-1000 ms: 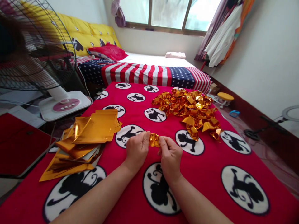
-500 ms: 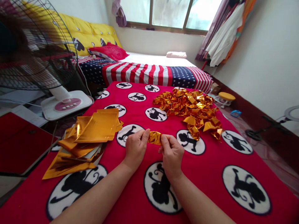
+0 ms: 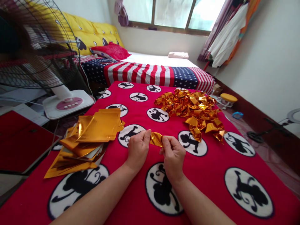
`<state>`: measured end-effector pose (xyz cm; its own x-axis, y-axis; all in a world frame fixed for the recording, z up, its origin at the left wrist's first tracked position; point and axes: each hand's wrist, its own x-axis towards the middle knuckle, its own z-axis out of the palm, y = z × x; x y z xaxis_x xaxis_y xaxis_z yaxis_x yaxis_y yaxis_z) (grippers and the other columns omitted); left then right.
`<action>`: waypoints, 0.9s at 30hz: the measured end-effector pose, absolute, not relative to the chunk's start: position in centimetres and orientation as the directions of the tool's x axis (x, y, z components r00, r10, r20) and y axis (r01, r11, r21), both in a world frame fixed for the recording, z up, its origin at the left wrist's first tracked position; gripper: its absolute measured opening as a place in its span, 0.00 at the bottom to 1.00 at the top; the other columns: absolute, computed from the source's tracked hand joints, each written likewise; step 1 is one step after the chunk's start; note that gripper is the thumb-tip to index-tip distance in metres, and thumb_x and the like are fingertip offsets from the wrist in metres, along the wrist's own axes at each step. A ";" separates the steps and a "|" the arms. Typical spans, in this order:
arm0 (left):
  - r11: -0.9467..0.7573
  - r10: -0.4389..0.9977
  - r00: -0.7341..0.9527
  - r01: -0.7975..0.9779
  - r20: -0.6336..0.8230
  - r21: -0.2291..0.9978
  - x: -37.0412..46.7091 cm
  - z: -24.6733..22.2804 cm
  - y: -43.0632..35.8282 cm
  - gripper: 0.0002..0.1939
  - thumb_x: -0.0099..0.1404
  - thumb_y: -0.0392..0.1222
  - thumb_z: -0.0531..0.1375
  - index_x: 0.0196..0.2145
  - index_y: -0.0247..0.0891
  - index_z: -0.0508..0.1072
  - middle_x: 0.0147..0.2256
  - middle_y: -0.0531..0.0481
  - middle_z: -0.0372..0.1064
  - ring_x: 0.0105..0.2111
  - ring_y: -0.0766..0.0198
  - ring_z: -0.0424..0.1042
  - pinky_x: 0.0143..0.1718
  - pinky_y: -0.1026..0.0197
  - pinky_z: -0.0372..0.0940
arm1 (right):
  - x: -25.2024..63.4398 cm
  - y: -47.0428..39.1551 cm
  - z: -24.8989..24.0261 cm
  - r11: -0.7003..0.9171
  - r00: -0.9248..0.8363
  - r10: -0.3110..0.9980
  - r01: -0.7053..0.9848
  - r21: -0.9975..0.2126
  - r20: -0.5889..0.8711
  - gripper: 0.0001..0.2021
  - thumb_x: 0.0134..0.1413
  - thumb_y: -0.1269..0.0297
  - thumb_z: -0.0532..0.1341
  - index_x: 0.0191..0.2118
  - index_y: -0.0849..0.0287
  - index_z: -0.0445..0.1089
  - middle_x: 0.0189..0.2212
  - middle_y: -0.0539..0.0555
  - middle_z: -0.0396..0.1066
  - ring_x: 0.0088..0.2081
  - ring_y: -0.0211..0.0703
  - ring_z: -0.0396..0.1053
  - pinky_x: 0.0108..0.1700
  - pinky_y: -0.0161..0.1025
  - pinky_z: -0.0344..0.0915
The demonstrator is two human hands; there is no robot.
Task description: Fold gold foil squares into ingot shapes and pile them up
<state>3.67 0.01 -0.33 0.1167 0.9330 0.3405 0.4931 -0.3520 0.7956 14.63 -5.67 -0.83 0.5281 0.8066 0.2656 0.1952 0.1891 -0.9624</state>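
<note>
Between my two hands stretches a small piece of gold foil paper (image 3: 156, 139), narrow and shiny. My left hand (image 3: 138, 147) pinches its left end with the thumb on top. Its right end is gripped by my right hand (image 3: 173, 153), fingers curled under. Both ends of the foil are hidden in the fingers. To the left lies a stack of flat gold foil sheets (image 3: 100, 126), loosely fanned. A heap of folded gold foil pieces (image 3: 194, 106) is spread at the far right of the red cloth (image 3: 131, 200).
A fan (image 3: 67, 103) with blurred blades stands at the left, near a red panel (image 3: 21, 140). Behind the cloth is a bed with a striped, starred cover (image 3: 145, 73). On the floor at right are a yellow-topped stool (image 3: 228, 97) and a ring-light stand (image 3: 255, 136).
The foil between my hands has tilted, its right end lower and its shape more twisted. Both hands keep their grip. The whole view has shifted slightly.
</note>
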 end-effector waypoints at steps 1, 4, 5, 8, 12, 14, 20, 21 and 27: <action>-0.354 0.932 0.113 0.490 0.344 0.797 3.6 -0.3 0.0 0.23 0.71 0.51 0.47 0.21 0.37 0.61 0.19 0.55 0.56 0.21 0.69 0.56 0.25 0.63 0.48 | 14.6 -5.6 -0.8 0.191 0.533 0.802 0.198 -0.962 0.269 0.12 0.60 0.57 0.58 0.30 0.59 0.69 0.17 0.44 0.59 0.19 0.33 0.57 0.23 0.31 0.55; -0.400 0.915 0.162 0.495 0.370 0.772 3.6 -0.4 -0.2 0.23 0.71 0.50 0.47 0.22 0.37 0.62 0.19 0.55 0.57 0.21 0.69 0.56 0.25 0.63 0.48 | 14.7 -5.4 -0.7 0.182 0.564 0.789 0.169 -0.969 0.246 0.12 0.60 0.57 0.58 0.30 0.59 0.69 0.17 0.44 0.59 0.19 0.33 0.57 0.22 0.31 0.54; -0.425 0.904 0.194 0.500 0.381 0.755 3.6 -0.4 -0.4 0.22 0.71 0.50 0.47 0.22 0.37 0.62 0.20 0.55 0.58 0.21 0.69 0.57 0.25 0.63 0.49 | 14.7 -5.3 -0.7 0.178 0.571 0.787 0.154 -0.972 0.235 0.12 0.60 0.57 0.58 0.30 0.59 0.69 0.17 0.44 0.60 0.19 0.33 0.57 0.22 0.31 0.54; -0.482 0.876 0.273 0.508 0.397 0.714 3.6 -0.4 -0.6 0.22 0.71 0.49 0.47 0.23 0.37 0.63 0.21 0.54 0.60 0.22 0.68 0.59 0.26 0.64 0.50 | 14.9 -5.2 -0.8 0.169 0.586 0.784 0.116 -0.979 0.205 0.13 0.59 0.56 0.59 0.30 0.60 0.69 0.18 0.44 0.60 0.18 0.32 0.57 0.21 0.31 0.54; -0.422 0.906 0.199 0.478 0.373 0.770 3.7 -0.3 -0.5 0.22 0.71 0.50 0.47 0.22 0.38 0.62 0.20 0.55 0.58 0.21 0.68 0.58 0.26 0.64 0.50 | 14.8 -5.3 -0.9 0.165 0.574 0.798 0.087 -0.982 0.185 0.13 0.60 0.56 0.58 0.31 0.59 0.69 0.17 0.43 0.59 0.18 0.32 0.55 0.21 0.31 0.53; -0.386 0.922 0.149 0.444 0.359 0.809 3.7 -0.3 -0.4 0.22 0.71 0.50 0.48 0.22 0.38 0.62 0.19 0.55 0.56 0.21 0.68 0.57 0.25 0.63 0.50 | 14.8 -5.5 -0.9 0.165 0.554 0.810 0.096 -0.982 0.190 0.13 0.60 0.55 0.58 0.31 0.59 0.69 0.17 0.44 0.59 0.18 0.32 0.56 0.22 0.31 0.53; -0.380 0.925 0.138 0.399 0.355 0.834 3.7 -0.6 -0.2 0.22 0.71 0.51 0.47 0.22 0.38 0.61 0.19 0.56 0.55 0.21 0.68 0.55 0.25 0.63 0.49 | 14.7 -5.3 -1.0 0.168 0.548 0.814 0.094 -0.981 0.192 0.13 0.60 0.54 0.58 0.32 0.59 0.70 0.16 0.44 0.59 0.18 0.33 0.56 0.21 0.31 0.53; -0.379 0.925 0.142 0.400 0.352 0.834 3.6 -0.7 -0.1 0.23 0.71 0.51 0.47 0.21 0.38 0.60 0.19 0.56 0.55 0.21 0.68 0.55 0.24 0.63 0.49 | 14.8 -5.1 -1.0 0.165 0.547 0.817 0.079 -0.983 0.182 0.14 0.60 0.54 0.58 0.32 0.59 0.70 0.16 0.43 0.58 0.17 0.33 0.56 0.20 0.31 0.53; -0.398 0.917 0.203 0.440 0.343 0.805 2.9 -0.8 0.8 0.19 0.70 0.50 0.49 0.26 0.38 0.66 0.21 0.55 0.61 0.23 0.67 0.61 0.26 0.64 0.52 | 15.6 -4.4 -0.9 0.157 0.544 0.814 0.133 -0.979 0.204 0.16 0.61 0.53 0.56 0.39 0.61 0.73 0.19 0.45 0.62 0.19 0.33 0.58 0.21 0.32 0.56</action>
